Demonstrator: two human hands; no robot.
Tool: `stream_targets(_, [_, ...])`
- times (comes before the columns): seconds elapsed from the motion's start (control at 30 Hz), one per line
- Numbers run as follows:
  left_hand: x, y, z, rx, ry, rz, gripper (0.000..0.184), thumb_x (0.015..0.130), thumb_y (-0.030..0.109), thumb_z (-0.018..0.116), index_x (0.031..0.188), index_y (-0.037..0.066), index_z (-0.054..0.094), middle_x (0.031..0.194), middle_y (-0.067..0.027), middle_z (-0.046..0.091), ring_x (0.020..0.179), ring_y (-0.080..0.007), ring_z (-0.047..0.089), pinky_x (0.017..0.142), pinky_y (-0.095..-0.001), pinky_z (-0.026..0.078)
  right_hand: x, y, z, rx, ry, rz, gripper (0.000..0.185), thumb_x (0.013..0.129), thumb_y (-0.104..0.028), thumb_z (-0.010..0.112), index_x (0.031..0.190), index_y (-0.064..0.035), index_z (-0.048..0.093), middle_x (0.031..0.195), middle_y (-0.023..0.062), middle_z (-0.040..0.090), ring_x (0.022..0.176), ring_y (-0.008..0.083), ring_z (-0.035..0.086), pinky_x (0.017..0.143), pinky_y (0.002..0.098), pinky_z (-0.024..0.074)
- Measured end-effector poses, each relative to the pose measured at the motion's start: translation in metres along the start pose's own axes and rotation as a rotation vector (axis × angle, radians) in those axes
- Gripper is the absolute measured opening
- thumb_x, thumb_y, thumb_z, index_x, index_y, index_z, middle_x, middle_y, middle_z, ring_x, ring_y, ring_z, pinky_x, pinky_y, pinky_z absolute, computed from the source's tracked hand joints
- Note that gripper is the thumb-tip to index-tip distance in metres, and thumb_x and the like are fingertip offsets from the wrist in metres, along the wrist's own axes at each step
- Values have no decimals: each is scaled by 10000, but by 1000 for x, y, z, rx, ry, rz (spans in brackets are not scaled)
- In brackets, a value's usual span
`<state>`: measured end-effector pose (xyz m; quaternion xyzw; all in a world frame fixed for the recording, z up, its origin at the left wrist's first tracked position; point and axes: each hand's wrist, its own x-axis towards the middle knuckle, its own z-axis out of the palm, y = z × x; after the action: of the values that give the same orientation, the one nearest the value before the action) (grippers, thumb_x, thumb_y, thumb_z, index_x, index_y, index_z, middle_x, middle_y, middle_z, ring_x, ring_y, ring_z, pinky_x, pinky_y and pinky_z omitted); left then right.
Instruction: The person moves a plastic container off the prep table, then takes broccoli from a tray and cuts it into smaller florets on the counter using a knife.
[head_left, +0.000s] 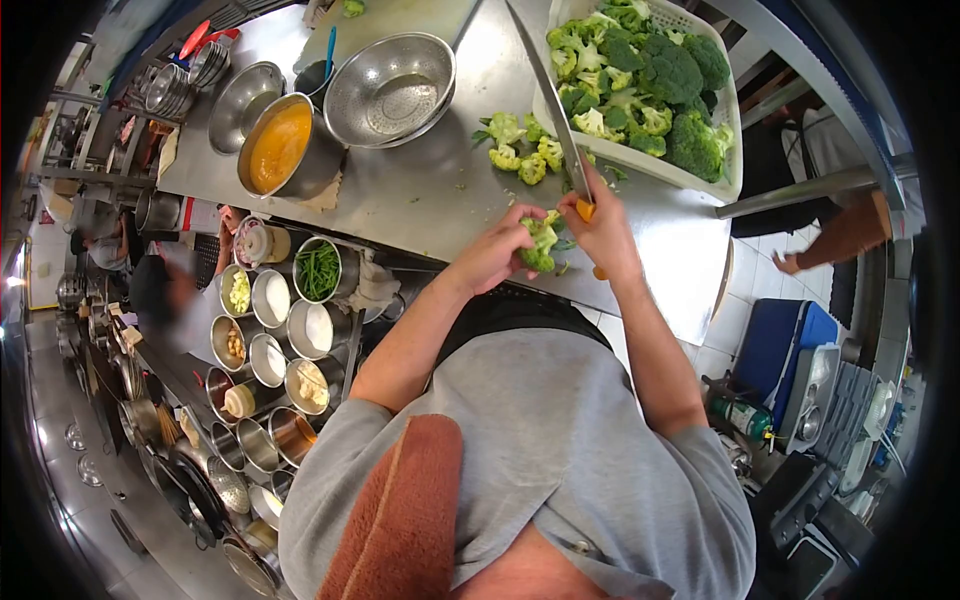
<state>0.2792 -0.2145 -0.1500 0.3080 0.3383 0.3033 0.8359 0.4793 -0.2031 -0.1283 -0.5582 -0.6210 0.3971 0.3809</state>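
Note:
My left hand (492,250) is closed around a broccoli piece (541,243) above the front edge of the steel counter. Close beside it, my right hand (603,232) grips a long knife (553,98) by its yellow handle, the blade pointing up and away from me. Cut broccoli florets (526,150) lie on the counter just beyond my hands. Behind them and to the right, a white plastic crate (737,160) holds a heap of broccoli heads and florets. Small green scraps are scattered around my fingers.
On the counter's left stand a perforated steel bowl (391,92), a pot of orange liquid (278,148) and another steel bowl (240,105). Several ingredient tins, one with green beans (318,271), fill the lower left. Another person's arm (835,235) shows at right.

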Motion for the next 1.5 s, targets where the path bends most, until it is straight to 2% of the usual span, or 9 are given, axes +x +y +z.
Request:
stream_targets(0.23, [7,-5,14,1091,212,467,637,819,69,609,1358,8,275,1159,-207,525,1023,-325,585,892,-417,489,-6,-8,0,60,-64,38,730,762,-18,753,1441,-88,496,838,121,721,756,214,695,735,335,530])
stream_targets(0.53, [15,-28,34,1258,269,749,595,769,57,659,1275,-42,363,1190,-298,503,1092,-466,528,957,-475,448,-20,-1,0,-25,128,0,623,825,10,650,1422,-69,490,819,144,704,712,287,686,692,364,533])
stream_targets(0.67, [18,-17,41,1186,250,666,582,772,59,660,1271,-41,377,1191,-292,504,1095,-457,529,952,-476,449,-18,14,-9,-139,344,42,574,840,-3,671,1388,-48,508,792,135,696,687,251,684,634,372,530])
stream_targets(0.73, [32,15,45,1252,196,911,531,824,85,649,1267,-12,373,1182,-240,514,1067,-377,585,889,-458,494,-19,33,-30,8,390,108,545,846,-24,705,1360,-49,527,759,119,681,668,195,667,601,365,521])
stream_targets(0.9, [66,123,76,986,347,802,681,880,212,698,1437,8,363,1397,-214,511,931,-321,680,822,-422,538,-32,21,-52,-98,443,182,433,858,-43,722,1269,-37,587,754,123,669,650,161,627,603,335,511])
stream_targets(0.97, [66,129,59,1377,396,579,569,899,262,690,1367,-10,515,1299,-217,613,899,-330,704,807,-412,543,-32,26,-53,-69,469,196,415,863,-49,719,1258,-34,593,754,127,668,644,169,622,611,335,511])
stream_targets(1.13, [100,14,36,1406,205,309,392,887,324,689,1054,-31,698,973,-217,711,907,-351,684,809,-420,538,-46,32,-48,-178,459,148,471,877,-53,689,1329,-52,554,710,145,624,612,198,588,627,349,507])
stream_targets(1.2, [111,0,51,1474,564,175,404,824,346,741,1022,-5,706,963,-204,710,887,-345,684,798,-428,535,-48,33,-46,-172,455,149,505,878,-49,681,1359,-54,528,711,151,626,606,200,583,623,345,503])
stream_targets(1.5, [106,-15,31,1096,256,512,371,763,169,805,1059,36,624,1048,-137,690,948,-272,669,819,-359,530,-36,24,-46,-31,445,146,722,829,40,703,1482,-76,416,876,102,730,684,127,567,655,279,491])
